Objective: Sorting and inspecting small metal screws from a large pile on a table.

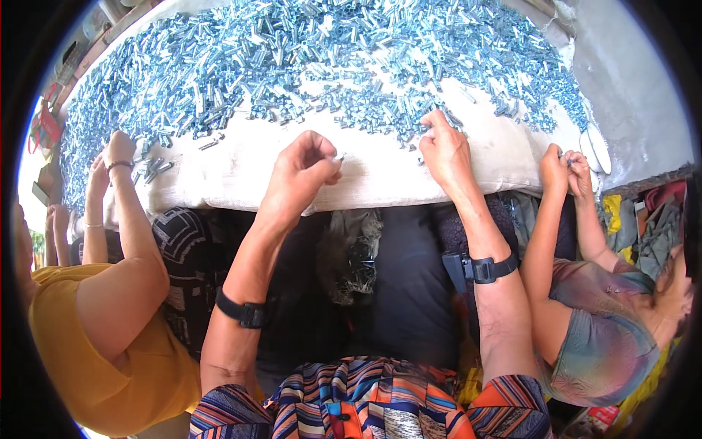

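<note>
My left hand [303,172] is closed in a pinch over the near part of the white cloth. A small silvery metal piece [340,156] shows at its fingertips. To the right, my right hand [447,152] reaches to the near edge of a spread pile of small blue-silver metal tubes [395,110]. Its index finger bends toward the tubes while the other fingers curl in. Something tiny and dark shows by its lower fingertips, too small to name. Longer tubes and shorter ring-like pieces lie mixed in the pile.
The white cloth [241,172] covers the work surface, its near edge above my knees. A person in a yellow top [110,351] works at the left. At the right, another person in a patterned top [607,329] holds a small piece. White oval objects [599,148] lie at the cloth's right end.
</note>
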A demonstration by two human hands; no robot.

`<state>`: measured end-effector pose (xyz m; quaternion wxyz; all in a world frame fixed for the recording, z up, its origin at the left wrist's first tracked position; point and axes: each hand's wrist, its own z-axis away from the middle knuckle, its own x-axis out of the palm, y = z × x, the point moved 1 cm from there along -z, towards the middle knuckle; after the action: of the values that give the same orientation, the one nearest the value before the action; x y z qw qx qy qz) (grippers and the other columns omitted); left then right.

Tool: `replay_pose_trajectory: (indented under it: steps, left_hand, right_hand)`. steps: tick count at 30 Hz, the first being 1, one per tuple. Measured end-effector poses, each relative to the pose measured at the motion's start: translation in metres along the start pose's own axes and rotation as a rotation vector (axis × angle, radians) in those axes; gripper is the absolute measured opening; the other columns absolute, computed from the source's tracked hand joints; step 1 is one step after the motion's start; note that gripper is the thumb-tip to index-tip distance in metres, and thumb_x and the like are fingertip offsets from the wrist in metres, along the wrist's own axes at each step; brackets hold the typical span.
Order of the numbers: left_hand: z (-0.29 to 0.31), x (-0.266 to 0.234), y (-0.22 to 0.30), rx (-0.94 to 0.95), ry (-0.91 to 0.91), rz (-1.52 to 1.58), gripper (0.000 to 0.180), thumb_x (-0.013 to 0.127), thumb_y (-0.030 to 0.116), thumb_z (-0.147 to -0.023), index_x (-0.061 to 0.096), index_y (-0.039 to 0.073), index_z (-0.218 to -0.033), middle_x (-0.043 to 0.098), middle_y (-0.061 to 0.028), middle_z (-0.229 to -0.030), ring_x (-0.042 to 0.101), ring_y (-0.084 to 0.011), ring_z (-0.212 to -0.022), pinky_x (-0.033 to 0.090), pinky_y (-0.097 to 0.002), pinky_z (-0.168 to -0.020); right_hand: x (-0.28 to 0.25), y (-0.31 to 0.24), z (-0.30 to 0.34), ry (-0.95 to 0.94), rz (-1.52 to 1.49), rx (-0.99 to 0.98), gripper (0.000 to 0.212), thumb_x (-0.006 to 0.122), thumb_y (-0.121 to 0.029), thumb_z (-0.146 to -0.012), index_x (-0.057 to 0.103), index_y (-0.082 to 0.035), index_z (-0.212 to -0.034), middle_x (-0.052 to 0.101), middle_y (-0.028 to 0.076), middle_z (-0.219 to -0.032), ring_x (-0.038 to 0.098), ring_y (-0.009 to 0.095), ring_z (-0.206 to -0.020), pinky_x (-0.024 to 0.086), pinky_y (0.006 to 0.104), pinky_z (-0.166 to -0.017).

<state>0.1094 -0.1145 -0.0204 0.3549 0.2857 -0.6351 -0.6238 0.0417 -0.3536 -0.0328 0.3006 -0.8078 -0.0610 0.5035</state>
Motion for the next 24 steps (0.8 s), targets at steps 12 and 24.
replay_pose_trajectory:
  steps: [12, 24]
  left_hand:
    - [0.034, -0.003, -0.022, -0.077, -0.008, 0.107, 0.011, 0.059, 0.011, -0.087, 0.057, 0.001, -0.091, 0.058, -0.0015, -0.077, 0.054, -0.0085, -0.068, 0.046, -0.0236, -0.065]
    - [0.035, -0.006, -0.023, -0.130, 0.006, 0.206, 0.008, 0.057, 0.011, -0.089, 0.057, 0.003, -0.092, 0.059, -0.0020, -0.079, 0.058, -0.0094, -0.070, 0.048, -0.0234, -0.069]
  right_hand:
    - [0.001, 0.001, -0.030, 0.153, 0.204, -0.115, 0.029, 0.064, -0.012, -0.078, 0.059, -0.006, -0.107, 0.065, 0.017, -0.087, 0.063, 0.033, -0.079, 0.049, 0.0400, -0.071]
    - [-0.009, -0.006, -0.019, 0.049, -0.417, 0.223, 0.020, 0.056, -0.013, -0.084, 0.058, -0.003, -0.101, 0.063, 0.010, -0.081, 0.061, 0.018, -0.070, 0.048, 0.0318, -0.065]
